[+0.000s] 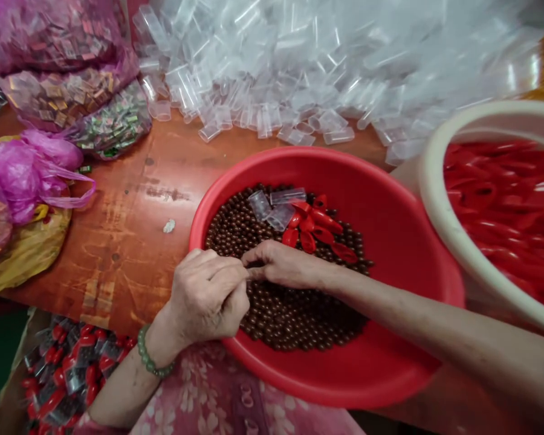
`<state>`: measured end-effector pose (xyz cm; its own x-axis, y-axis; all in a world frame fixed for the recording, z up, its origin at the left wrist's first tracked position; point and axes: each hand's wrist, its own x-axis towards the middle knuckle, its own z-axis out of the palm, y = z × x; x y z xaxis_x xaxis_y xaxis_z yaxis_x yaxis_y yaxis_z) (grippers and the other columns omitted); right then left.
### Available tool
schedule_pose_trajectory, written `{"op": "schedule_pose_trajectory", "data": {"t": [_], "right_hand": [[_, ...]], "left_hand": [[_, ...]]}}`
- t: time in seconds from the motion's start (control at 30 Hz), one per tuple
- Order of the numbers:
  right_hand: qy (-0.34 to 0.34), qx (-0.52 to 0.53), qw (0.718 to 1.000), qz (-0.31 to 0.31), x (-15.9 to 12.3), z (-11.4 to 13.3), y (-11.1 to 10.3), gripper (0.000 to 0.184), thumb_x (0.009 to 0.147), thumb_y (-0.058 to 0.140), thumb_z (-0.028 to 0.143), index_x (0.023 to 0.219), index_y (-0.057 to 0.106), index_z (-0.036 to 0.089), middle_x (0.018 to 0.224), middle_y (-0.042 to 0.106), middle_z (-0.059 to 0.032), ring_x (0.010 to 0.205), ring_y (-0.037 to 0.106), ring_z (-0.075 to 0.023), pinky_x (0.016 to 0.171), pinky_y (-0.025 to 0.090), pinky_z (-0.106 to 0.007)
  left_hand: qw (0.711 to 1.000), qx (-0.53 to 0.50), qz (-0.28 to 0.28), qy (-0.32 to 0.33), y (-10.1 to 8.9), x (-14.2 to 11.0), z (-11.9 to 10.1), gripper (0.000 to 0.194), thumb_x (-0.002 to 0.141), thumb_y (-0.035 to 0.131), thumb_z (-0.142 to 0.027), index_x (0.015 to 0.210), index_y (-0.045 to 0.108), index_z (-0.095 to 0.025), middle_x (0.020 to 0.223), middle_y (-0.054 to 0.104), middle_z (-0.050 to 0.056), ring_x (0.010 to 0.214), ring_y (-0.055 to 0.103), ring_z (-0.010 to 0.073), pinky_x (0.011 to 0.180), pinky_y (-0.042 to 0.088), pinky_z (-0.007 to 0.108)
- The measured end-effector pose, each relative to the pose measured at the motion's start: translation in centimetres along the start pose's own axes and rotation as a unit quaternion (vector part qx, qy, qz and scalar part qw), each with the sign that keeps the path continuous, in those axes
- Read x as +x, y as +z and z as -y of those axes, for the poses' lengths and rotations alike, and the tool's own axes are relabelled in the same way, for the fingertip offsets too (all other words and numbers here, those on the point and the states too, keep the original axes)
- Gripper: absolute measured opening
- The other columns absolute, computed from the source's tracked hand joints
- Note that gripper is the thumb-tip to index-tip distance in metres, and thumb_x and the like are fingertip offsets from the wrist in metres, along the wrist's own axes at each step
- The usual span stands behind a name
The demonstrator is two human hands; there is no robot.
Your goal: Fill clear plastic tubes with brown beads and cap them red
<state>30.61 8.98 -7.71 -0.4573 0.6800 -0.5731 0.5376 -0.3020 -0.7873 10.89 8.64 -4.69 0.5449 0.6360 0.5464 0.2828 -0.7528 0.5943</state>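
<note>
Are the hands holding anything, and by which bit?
Can't tell: the left hand is curled, the right hand meets it, and anything between them is hidden.

1 head camera, facing downward

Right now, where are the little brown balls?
In the head view, the brown balls lie in the red basin, left of the cream tub.

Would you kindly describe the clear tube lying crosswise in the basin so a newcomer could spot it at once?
Find the big round red plastic basin, then the small shiny dark-brown balls inside. Toward their far edge, beside some glossy red plastic pieces, lies the clear plastic tube. It runs almost straight across, while its two clear neighbours slant.
</note>
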Motion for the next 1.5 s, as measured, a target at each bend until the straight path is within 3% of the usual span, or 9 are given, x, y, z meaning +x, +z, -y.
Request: {"op": "schedule_pose_trajectory", "data": {"t": [0.3,0.57,0.77,0.87,1.0,1.13,1.23,1.33,1.5], "right_hand": [[0.072,0.250,0.962,0.081,-0.3,-0.8,1.2,0.024,0.064,0.065,0.038,0.065,0.066,0.014,0.056,0.056,0.0020,0.050,0.049,-0.0092,0.049,0.042,-0.024],[0.061,0.379,0.921,0.061,-0.5,0.1,0.9,0.014,0.053,0.066,0.025,0.061,0.062,0.014,0.051,0.053,0.0042,0.043,0.045,-0.0063,0.039,0.037,-0.019],[0.014,0.425,0.905,0.013,-1.8,2.2,1.9,0.016,0.059,0.065,0.028,0.067,0.060,0.015,0.050,0.050,0.0056,0.039,0.040,-0.0043,0.036,0.031,-0.017],[-0.009,0.419,0.908,-0.021,-2.8,2.8,2.5,0.025,0.068,0.065,0.039,0.077,0.061,0.016,0.051,0.047,0.0072,0.037,0.037,-0.0036,0.035,0.029,-0.016],[-0.050,0.379,0.923,-0.040,-3.7,2.9,2.0,0.034,0.070,0.070,0.047,0.082,0.062,0.016,0.055,0.052,0.0052,0.043,0.043,-0.0062,0.042,0.037,-0.019],[-0.090,0.156,0.980,-0.085,-5.0,2.9,0.5,0.027,0.082,0.063,0.043,0.088,0.068,0.017,0.078,0.067,-0.0025,0.069,0.059,-0.0158,0.069,0.049,-0.029],[-0.094,-0.012,0.987,-0.128,-6.3,3.2,-0.7,0.025,0.089,0.054,0.038,0.097,0.068,0.019,0.097,0.071,-0.0063,0.091,0.063,-0.0235,0.085,0.049,-0.037],[-0.132,-0.004,0.977,-0.170,-7.3,3.9,-1.6,0.027,0.085,0.058,0.033,0.109,0.065,0.020,0.108,0.069,-0.0076,0.101,0.063,-0.0238,0.092,0.048,-0.038],[-0.222,0.064,0.959,-0.167,-7.8,5.6,-2.1,0.028,0.080,0.070,0.029,0.105,0.062,0.019,0.090,0.065,-0.0029,0.081,0.062,-0.0152,0.074,0.052,-0.027]], "left_hand": [[0.999,-0.026,0.028,-0.006,-0.8,0.0,-0.1,0.012,0.082,0.054,-0.009,0.088,0.062,-0.015,0.085,0.074,0.008,0.071,0.062,0.0169,0.066,0.046,0.032],[0.963,0.062,0.260,-0.030,-2.4,0.9,-1.7,0.060,0.081,0.068,-0.036,0.133,0.050,-0.009,0.132,0.061,0.016,0.118,0.055,0.0313,0.100,0.042,0.049],[0.977,0.055,0.197,-0.050,-1.2,1.6,-2.1,0.034,0.090,0.059,-0.031,0.123,0.062,-0.023,0.133,0.063,0.007,0.118,0.059,0.0292,0.096,0.047,0.049],[0.984,-0.059,0.142,-0.085,-1.1,2.1,-2.3,0.025,0.088,0.061,-0.023,0.113,0.067,-0.021,0.125,0.068,0.007,0.115,0.062,0.0238,0.098,0.048,0.041],[0.961,-0.219,0.111,-0.128,-1.5,2.8,-3.0,0.020,0.090,0.056,-0.015,0.107,0.067,-0.014,0.123,0.068,0.011,0.116,0.062,0.0180,0.100,0.048,0.029],[0.941,-0.263,0.127,-0.171,-1.8,2.8,-2.9,0.025,0.094,0.049,-0.017,0.116,0.060,-0.016,0.121,0.066,0.011,0.109,0.064,0.0174,0.096,0.050,0.030],[0.931,-0.253,0.160,-0.208,-1.9,2.8,-2.5,0.022,0.095,0.048,-0.020,0.114,0.059,-0.016,0.107,0.069,0.008,0.096,0.065,0.0163,0.087,0.051,0.029],[0.927,-0.250,0.179,-0.214,-2.0,2.9,-2.3,0.020,0.096,0.048,-0.025,0.110,0.059,-0.016,0.101,0.068,0.007,0.092,0.064,0.0164,0.084,0.049,0.029],[0.919,-0.251,0.189,-0.236,-2.1,2.8,-2.4,0.020,0.096,0.047,-0.028,0.108,0.059,-0.017,0.099,0.067,0.005,0.089,0.061,0.0153,0.080,0.047,0.026]]}}
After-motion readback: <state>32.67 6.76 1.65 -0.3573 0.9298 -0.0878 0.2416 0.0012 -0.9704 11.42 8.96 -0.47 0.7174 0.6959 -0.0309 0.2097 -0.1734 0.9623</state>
